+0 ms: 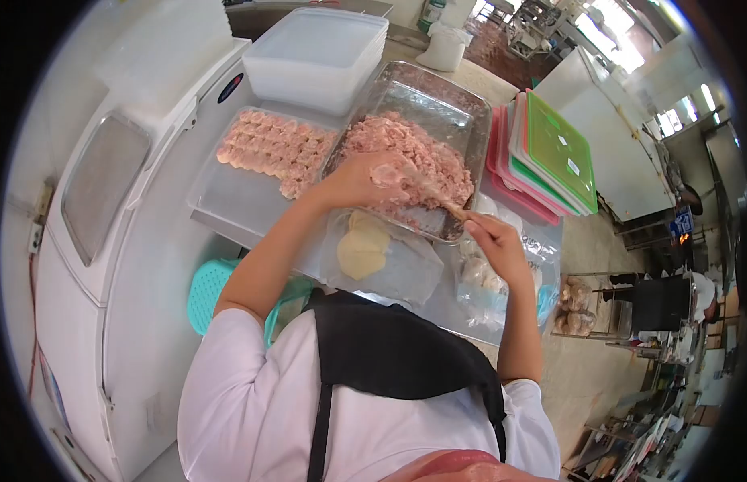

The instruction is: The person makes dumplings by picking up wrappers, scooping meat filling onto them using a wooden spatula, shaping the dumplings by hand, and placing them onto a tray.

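My left hand (pixel 364 180) is cupped over the near left part of the metal tray (pixel 479 120), its fingers curled round something pale and pinkish that I cannot make out clearly. Ground meat (pixel 434 153) is heaped in the tray. My right hand (pixel 499 241), at the tray's near right corner, is closed round a wooden stick (pixel 452 209). The stick's far end reaches my left hand. Just below the tray, a stack of round yellowish wrappers (pixel 363 245) lies on clear plastic. To the left, rows of filled pieces (pixel 269 145) sit on a translucent lid or tray (pixel 221 185).
Stacked translucent containers (pixel 313 56) stand behind the filled pieces. Colored lids (pixel 558 149) are piled right of the metal tray. Plastic bags with pale round items (pixel 482 273) lie at the near right. A turquoise basket (pixel 213 297) is below the left edge. A person (pixel 703 297) is far right.
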Available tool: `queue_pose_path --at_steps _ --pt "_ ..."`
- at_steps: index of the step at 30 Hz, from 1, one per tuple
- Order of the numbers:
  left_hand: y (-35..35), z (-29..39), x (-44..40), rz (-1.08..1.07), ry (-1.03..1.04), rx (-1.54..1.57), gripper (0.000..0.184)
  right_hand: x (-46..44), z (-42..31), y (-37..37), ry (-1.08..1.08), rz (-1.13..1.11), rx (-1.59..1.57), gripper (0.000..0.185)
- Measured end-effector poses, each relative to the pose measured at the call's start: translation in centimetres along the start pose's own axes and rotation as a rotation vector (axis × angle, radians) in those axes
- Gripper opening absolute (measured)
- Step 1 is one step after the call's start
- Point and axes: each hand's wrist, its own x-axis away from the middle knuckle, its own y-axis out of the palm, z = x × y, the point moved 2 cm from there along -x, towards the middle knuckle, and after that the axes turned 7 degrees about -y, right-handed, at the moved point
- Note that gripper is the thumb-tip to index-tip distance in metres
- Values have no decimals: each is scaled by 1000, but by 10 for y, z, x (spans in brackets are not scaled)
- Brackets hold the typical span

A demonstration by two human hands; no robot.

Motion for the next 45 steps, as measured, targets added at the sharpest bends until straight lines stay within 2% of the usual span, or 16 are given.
queue_pose_path --at_steps 3,4,6,7,8,12,15,17,21,24,27,30,32,35,39,45 --pt "1 1 -1 12 301 -175 50 -10 -12 34 -14 -91 -23 32" --pt "0 -1 1 -6 199 -198 51 -17 -12 31 -188 -78 78 30" --pt "-6 -3 6 -43 -3 -246 52 -22 -32 8 -64 -105 383 28" --pt "-8 -6 6 -27 -20 -224 53 -25 -45 1 -2 -114 535 27" --pt "-8 -12 7 -13 -39 -201 53 -23 -53 3 -88 -23 572 25" --pt "-13 -19 1 -165 -76 -173 57 -23 -49 22 -128 -54 461 26" --pt "-12 -28 21 203 46 -217 52 -34 -71 -3 -55 -62 435 28" --pt "-23 -16 25 142 59 -207 51 -31 -88 -7 -8 -18 348 29" --pt "-36 -17 29 27 56 -106 53 -30 -65 51 -127 -43 322 27" --pt "-54 -24 46 88 -121 -115 53 -30 -60 56 -98 -24 256 27" --pt "-95 -37 70 38 -194 -82 57 -18 -50 56 13 54 168 28" --pt "-123 -99 102 339 -224 -291 57 5 -24 63 137 133 88 31" --pt "-133 -141 121 288 -321 -403 58 21 -17 68 280 170 38 32" --pt "-129 -175 131 307 -380 -484 59 30 -17 76 338 170 19 25" --pt "-119 -187 120 426 -382 -399 66 24 -31 86 392 238 -10 26" --pt "-97 -189 105 262 -454 -450 71 11 -39 100 280 252 -15 25"
